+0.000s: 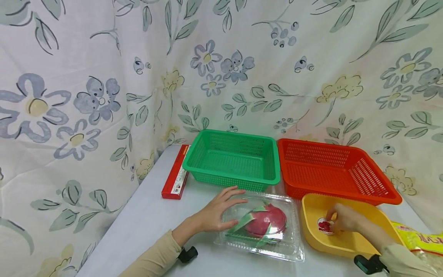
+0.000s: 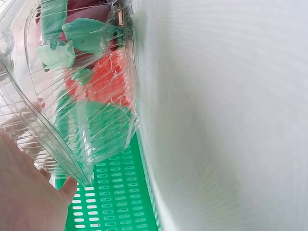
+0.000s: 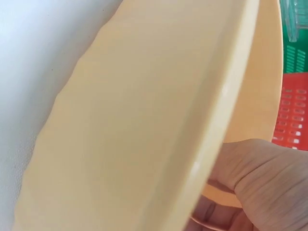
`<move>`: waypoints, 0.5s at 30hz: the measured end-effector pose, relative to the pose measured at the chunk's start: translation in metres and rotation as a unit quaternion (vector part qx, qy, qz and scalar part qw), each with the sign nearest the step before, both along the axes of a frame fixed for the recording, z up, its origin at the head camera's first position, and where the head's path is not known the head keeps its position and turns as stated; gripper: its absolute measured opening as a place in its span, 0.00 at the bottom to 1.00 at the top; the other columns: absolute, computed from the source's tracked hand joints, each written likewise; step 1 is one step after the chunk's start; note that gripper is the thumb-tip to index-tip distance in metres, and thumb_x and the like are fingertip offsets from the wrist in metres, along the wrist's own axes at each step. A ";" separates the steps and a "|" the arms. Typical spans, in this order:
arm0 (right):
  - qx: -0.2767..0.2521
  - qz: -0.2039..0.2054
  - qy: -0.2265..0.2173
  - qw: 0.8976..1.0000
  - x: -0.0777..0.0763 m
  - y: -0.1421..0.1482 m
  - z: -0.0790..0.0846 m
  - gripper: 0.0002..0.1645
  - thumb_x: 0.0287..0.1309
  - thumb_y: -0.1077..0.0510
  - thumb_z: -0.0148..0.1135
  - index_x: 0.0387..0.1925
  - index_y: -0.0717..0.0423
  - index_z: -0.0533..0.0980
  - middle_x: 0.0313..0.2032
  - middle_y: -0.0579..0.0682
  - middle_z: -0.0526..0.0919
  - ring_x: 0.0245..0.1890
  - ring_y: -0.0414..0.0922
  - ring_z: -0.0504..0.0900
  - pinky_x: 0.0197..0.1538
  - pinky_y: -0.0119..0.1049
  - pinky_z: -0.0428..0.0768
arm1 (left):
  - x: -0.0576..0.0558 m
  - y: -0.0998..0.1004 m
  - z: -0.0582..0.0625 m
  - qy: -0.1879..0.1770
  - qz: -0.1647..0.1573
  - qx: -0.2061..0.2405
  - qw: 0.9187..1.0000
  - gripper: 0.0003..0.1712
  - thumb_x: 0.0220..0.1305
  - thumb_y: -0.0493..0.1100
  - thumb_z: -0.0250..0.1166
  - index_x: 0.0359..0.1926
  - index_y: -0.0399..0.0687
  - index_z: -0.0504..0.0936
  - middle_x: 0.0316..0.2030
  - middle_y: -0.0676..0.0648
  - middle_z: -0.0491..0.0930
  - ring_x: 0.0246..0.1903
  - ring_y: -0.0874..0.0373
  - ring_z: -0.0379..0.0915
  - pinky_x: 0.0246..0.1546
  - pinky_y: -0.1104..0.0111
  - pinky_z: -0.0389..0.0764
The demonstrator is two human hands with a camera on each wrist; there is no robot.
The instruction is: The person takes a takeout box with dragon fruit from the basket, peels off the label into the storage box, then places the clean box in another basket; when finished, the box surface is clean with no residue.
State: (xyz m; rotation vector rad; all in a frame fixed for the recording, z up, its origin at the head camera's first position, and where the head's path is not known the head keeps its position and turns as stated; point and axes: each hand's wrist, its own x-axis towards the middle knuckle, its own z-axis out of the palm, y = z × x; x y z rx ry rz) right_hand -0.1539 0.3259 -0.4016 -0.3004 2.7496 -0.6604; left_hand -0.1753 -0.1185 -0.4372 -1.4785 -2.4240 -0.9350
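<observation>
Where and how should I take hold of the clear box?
I'd probably pinch the clear box by its near rim, coming from your side: it juts out as a thin lip, while the green basket crowds the far edge and the yellow tub the right.

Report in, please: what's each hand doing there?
Left hand at left side of clear container. Right hand inside yellow basin, at round label; grip unclear. Dragon fruit inside container, plastic in the way.
</observation>
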 end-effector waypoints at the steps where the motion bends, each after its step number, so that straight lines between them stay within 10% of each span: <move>1: 0.007 -0.003 0.002 1.000 0.000 -0.001 0.000 0.12 0.42 0.67 0.73 0.33 0.61 0.82 0.24 0.49 0.71 0.24 0.45 0.69 0.25 0.33 0.70 | 0.000 0.000 0.000 -0.001 0.001 -0.001 1.000 0.35 0.60 0.47 0.65 0.69 0.55 0.69 0.73 0.47 0.58 0.75 0.47 0.42 0.67 0.40 0.55; 15: 0.011 0.002 -0.005 1.000 0.000 -0.005 0.001 0.17 0.41 0.69 0.72 0.38 0.66 0.83 0.28 0.51 0.79 0.27 0.46 0.72 0.29 0.36 0.74 | -0.001 0.001 -0.001 0.005 0.000 -0.004 1.000 0.34 0.61 0.49 0.63 0.68 0.49 0.70 0.73 0.47 0.57 0.74 0.44 0.44 0.67 0.40 0.55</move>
